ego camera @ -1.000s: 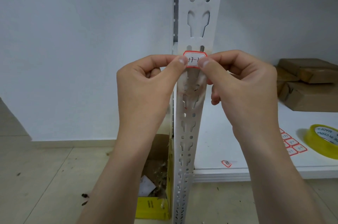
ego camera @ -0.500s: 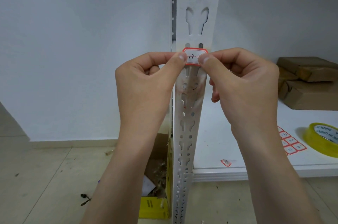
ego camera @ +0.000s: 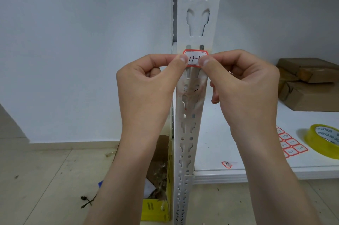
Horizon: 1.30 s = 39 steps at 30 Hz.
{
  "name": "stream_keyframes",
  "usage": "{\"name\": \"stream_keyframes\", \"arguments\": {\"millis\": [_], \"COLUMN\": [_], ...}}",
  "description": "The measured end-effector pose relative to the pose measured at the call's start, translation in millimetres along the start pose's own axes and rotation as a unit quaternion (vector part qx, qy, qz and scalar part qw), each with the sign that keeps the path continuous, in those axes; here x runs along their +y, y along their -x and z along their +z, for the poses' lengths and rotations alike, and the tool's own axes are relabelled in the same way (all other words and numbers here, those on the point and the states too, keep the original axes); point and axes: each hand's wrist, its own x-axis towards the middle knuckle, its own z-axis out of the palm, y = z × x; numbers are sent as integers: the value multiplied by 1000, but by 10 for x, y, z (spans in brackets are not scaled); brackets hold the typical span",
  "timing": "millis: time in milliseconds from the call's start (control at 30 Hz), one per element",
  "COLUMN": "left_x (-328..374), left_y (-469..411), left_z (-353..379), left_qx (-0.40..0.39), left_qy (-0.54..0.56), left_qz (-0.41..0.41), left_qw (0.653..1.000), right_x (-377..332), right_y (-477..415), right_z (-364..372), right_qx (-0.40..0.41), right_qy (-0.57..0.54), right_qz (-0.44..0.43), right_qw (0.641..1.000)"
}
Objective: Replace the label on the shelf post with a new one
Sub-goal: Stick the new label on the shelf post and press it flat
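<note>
A white wall [ego camera: 73, 50] fills the background on the left, above a pale tiled floor [ego camera: 45, 178]. A white metal shelf post [ego camera: 199, 13] with slotted holes stands upright in the middle, running from the top edge to the bottom. To its right a white shelf board [ego camera: 256, 151] stretches away, bearing brown cardboard parcels [ego camera: 310, 85] at the back right. At the foot of the post, on the left, sits an open cardboard box [ego camera: 159, 178] with yellow sides, holding scraps.

The person's left hand [ego camera: 146, 87] and right hand [ego camera: 244, 87] rise from below, one on each side of the post. Each pinches an end of a label [ego camera: 194, 59] between thumb and forefinger, the other fingers curled in. The label is white with a red border and dark handwriting, and the hands hold it level across the front of the post, just below a pair of oval holes. Whether it is already stuck down cannot be told. Below it the post shows smudged residue.

On the shelf near the right edge lies a roll of yellow tape [ego camera: 324, 142], and just beside it a sheet of red-bordered labels [ego camera: 289, 145]. A single crumpled label [ego camera: 227, 164] lies near the shelf's front edge.
</note>
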Motion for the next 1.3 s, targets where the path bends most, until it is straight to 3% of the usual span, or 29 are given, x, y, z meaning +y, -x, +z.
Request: {"name": "stream_keyframes", "arguments": {"millis": [1300], "left_x": [-10], "left_y": [25], "left_z": [41], "left_qx": [27], "left_qy": [0], "left_qz": [3], "left_qw": [1000], "right_x": [-21], "right_y": [48], "right_z": [31], "right_qx": [26], "right_qy": [10], "right_qz": [-37], "right_qw": [999]}}
